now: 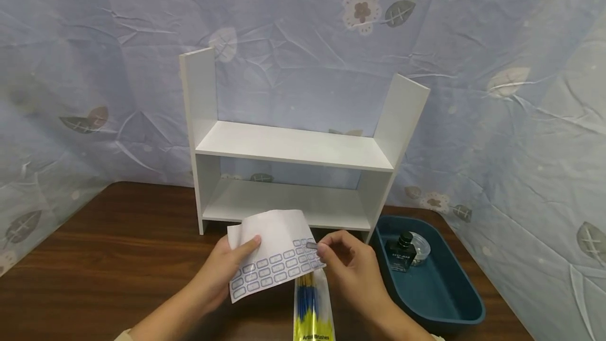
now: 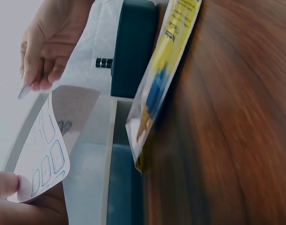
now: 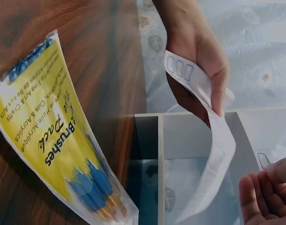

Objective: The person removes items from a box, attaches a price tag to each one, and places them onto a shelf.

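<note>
Paper label [image 3: 263,161] juts from right fingers [image 3: 249,197], apart from sheet [image 3: 217,152].

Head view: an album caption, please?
Left hand holds a white paper sheet of blue-bordered labels; right hand pinches one small label before a white shelf unit.

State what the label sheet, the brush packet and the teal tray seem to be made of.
Label sheet: matt paper, by its look; it is thin and curls freely.
Brush packet: glossy, clear plastic film; it catches highlights and the brushes show through.
Teal tray: probably moulded plastic with a satin finish, judging by its rounded corners and even colour.
</note>
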`<state>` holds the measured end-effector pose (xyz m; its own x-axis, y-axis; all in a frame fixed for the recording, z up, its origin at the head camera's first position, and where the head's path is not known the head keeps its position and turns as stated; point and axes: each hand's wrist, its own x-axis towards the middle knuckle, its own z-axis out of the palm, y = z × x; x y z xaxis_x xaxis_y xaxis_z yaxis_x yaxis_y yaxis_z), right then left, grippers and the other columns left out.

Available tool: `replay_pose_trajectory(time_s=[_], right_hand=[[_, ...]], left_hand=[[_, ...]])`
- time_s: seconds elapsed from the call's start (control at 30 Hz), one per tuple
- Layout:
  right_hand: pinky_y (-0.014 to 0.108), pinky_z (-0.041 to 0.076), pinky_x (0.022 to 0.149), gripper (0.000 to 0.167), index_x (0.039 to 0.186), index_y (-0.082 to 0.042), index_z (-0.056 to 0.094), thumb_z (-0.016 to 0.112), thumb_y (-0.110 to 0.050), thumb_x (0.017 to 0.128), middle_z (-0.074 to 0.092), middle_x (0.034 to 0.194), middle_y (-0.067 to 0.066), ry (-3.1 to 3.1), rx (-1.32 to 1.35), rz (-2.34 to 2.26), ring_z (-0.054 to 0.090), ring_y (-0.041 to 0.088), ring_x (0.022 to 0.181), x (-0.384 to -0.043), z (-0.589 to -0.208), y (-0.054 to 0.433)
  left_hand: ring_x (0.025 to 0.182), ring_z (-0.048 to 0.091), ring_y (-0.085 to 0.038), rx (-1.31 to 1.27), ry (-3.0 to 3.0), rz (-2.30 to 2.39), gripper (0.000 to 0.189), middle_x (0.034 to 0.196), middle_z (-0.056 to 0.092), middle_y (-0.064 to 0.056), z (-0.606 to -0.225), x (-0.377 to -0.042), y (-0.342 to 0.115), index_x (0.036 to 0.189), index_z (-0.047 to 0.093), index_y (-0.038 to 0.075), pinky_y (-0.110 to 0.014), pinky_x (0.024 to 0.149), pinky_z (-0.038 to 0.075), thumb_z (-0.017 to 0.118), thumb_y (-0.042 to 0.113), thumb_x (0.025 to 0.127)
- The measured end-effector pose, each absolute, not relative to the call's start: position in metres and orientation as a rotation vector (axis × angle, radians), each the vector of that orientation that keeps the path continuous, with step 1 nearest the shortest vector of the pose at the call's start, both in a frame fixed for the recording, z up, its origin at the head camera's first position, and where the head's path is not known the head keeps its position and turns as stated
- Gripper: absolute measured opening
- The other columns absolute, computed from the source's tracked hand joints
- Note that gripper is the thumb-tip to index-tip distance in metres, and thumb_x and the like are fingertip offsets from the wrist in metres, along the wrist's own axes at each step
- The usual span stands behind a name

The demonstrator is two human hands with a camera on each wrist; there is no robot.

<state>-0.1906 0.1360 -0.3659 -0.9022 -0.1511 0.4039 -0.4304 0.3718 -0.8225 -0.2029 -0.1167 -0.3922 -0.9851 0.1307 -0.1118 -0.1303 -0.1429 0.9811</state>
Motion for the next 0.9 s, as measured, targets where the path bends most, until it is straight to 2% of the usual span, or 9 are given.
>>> replay_pose_trajectory(time_s=[0.23, 0.5, 0.73, 0.9], right_hand=[[0.023, 0.059, 0.077, 0.007, 0.097, -0.008, 0.069, 0.070, -0.014, 0.101, 0.069, 0.087, 0.007, -2.378, 0.506, 1.677, 0.067, 0.013, 0.080, -0.192, -0.365, 0.139], [0.023, 0.062, 0.079, 0.014, 0.098, 0.001, 0.067, 0.071, -0.012, 0.100, 0.072, 0.091, 0.015, -2.468, 0.453, 1.771, 0.069, 0.012, 0.081, -0.198, -0.368, 0.146], [0.027, 0.063, 0.077, 0.020, 0.100, 0.003, 0.067, 0.072, -0.016, 0.100, 0.073, 0.090, 0.016, -2.498, 0.419, 1.813, 0.071, 0.015, 0.078, -0.202, -0.374, 0.156], [0.026, 0.062, 0.076, 0.021, 0.100, 0.004, 0.066, 0.072, -0.016, 0.100, 0.073, 0.089, 0.018, -2.518, 0.413, 1.835, 0.071, 0.017, 0.078, -0.202, -0.378, 0.159]], left_hand=[[0.090, 0.080, -0.017, 0.006, 1.970, 2.164, 0.052, 0.101, 0.078, 0.001, -0.401, -0.200, -0.147, 0.145, 0.037, -0.001, -0.034, 0.080, 0.067, 0.057, 0.029, 0.108], [0.093, 0.080, -0.022, -0.015, 2.010, 1.980, 0.059, 0.105, 0.077, -0.002, -0.413, -0.194, -0.184, 0.148, 0.031, -0.005, -0.036, 0.081, 0.066, 0.056, 0.031, 0.108], [0.081, 0.077, -0.018, -0.107, 2.153, 1.828, 0.055, 0.095, 0.076, -0.002, -0.417, -0.192, -0.200, 0.143, 0.038, -0.008, -0.032, 0.072, 0.064, 0.057, 0.029, 0.107], [0.071, 0.072, -0.016, -0.241, 2.388, 1.627, 0.049, 0.090, 0.072, -0.008, -0.415, -0.193, -0.204, 0.135, 0.047, -0.012, -0.032, 0.066, 0.062, 0.058, 0.026, 0.105]])
